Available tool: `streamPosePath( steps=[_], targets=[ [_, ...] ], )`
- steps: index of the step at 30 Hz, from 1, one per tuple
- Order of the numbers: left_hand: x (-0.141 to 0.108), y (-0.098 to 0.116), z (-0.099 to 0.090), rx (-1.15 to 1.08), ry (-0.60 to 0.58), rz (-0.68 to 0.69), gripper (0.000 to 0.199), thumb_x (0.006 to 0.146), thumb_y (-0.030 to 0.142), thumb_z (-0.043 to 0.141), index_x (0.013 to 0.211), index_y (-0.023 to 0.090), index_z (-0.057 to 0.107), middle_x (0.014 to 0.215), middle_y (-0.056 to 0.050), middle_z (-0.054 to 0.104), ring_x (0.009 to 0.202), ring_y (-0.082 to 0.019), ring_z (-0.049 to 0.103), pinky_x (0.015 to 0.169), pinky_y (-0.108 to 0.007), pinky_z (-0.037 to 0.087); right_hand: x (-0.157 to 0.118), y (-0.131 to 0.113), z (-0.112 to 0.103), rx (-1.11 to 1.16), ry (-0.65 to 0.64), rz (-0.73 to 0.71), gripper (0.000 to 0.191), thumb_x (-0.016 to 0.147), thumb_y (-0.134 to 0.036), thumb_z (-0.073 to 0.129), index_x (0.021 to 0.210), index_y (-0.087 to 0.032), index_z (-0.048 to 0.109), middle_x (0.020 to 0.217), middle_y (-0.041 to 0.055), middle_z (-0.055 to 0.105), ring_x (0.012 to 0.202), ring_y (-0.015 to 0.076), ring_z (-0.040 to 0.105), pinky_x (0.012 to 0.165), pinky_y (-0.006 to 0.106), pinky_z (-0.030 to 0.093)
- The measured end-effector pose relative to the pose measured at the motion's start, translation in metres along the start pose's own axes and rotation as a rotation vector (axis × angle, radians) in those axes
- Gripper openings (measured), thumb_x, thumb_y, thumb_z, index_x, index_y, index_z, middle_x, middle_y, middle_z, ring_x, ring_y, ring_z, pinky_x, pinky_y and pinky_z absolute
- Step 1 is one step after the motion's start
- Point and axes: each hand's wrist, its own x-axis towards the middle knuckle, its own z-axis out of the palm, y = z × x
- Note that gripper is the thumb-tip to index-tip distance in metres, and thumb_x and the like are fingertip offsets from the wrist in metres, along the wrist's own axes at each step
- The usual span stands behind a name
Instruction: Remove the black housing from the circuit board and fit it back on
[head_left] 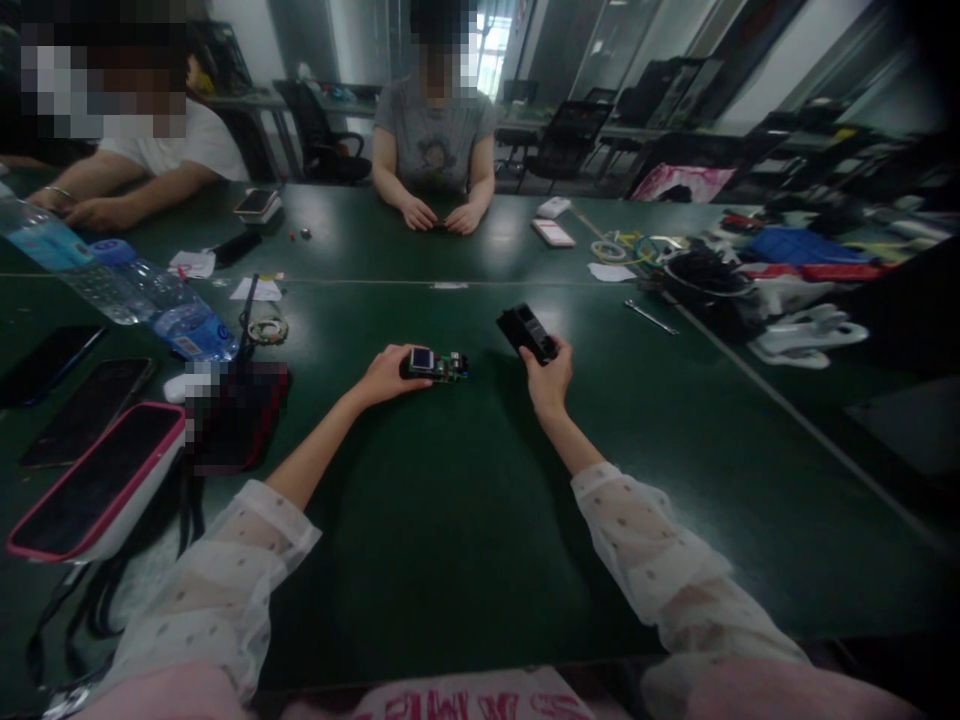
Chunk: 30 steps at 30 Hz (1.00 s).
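A small green circuit board (pixel 448 368) with a little square screen at its left end is held by my left hand (pixel 388 377), the fingers closed around the screen end. To the right, my right hand (pixel 549 375) grips a black plastic case (pixel 528 332), which tilts up and to the left with recesses showing on its face. The board and the case are apart, both over the middle of the green table (pixel 450 520).
Phones (pixel 101 480) and plastic water bottles (pixel 187 320) lie at the left. A wrench (pixel 651 317), black cables (pixel 705 285) and a white plastic item (pixel 806 335) are at the right. Two people sit across the table, one in a grey shirt (pixel 435 135).
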Motion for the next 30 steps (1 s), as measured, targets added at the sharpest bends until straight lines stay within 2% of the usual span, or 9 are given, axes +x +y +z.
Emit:
streamPosePath(
  steps=[7, 15, 20, 23, 30],
  targets=[
    [0.0, -0.001, 0.0, -0.009, 0.004, 0.009, 0.059, 0.075, 0.047, 0.07, 0.128, 0.03, 0.049, 0.125, -0.006, 0.056, 0.115, -0.03, 0.048, 0.092, -0.048, 0.041, -0.014, -0.029, 0.002, 0.045, -0.044, -0.184, 0.053, 0.087, -0.043, 0.052, 0.133, -0.019, 0.04, 0.128, 0.0125, 0.05, 0.118, 0.0253, 0.05, 0.097, 0.045, 0.044],
    [0.002, -0.005, 0.003, 0.017, 0.038, 0.011, 0.067, 0.071, 0.047, 0.074, 0.13, 0.029, 0.047, 0.124, -0.007, 0.056, 0.115, -0.03, 0.05, 0.094, -0.047, 0.042, -0.04, -0.061, 0.006, 0.079, -0.327, -0.362, 0.052, 0.09, -0.042, 0.052, 0.137, -0.028, 0.038, 0.126, 0.0097, 0.05, 0.118, 0.0251, 0.05, 0.098, 0.046, 0.047],
    [0.001, -0.007, 0.006, 0.032, 0.04, -0.04, 0.071, 0.068, 0.051, 0.074, 0.128, 0.025, 0.047, 0.12, -0.009, 0.054, 0.111, -0.031, 0.052, 0.092, -0.047, 0.043, -0.045, -0.065, 0.007, 0.087, -0.488, -0.488, 0.051, 0.09, -0.037, 0.053, 0.139, -0.03, 0.037, 0.127, 0.0089, 0.048, 0.121, 0.0254, 0.049, 0.103, 0.047, 0.044],
    [0.0, -0.007, 0.005, 0.019, 0.035, -0.063, 0.076, 0.067, 0.054, 0.074, 0.131, 0.026, 0.044, 0.123, -0.01, 0.052, 0.112, -0.032, 0.052, 0.093, -0.049, 0.043, -0.044, -0.064, 0.009, 0.054, -0.552, -0.513, 0.052, 0.091, -0.034, 0.052, 0.14, -0.031, 0.035, 0.128, 0.009, 0.047, 0.121, 0.0263, 0.049, 0.104, 0.049, 0.042],
    [0.002, -0.008, 0.007, -0.06, 0.078, 0.064, 0.096, 0.063, 0.048, 0.079, 0.142, 0.029, 0.028, 0.138, -0.01, 0.045, 0.123, -0.033, 0.045, 0.101, -0.05, 0.036, -0.042, -0.062, 0.012, 0.007, -0.59, -0.539, 0.058, 0.091, -0.035, 0.051, 0.144, -0.031, 0.029, 0.126, 0.0098, 0.047, 0.116, 0.0278, 0.051, 0.098, 0.05, 0.046]
  ],
)
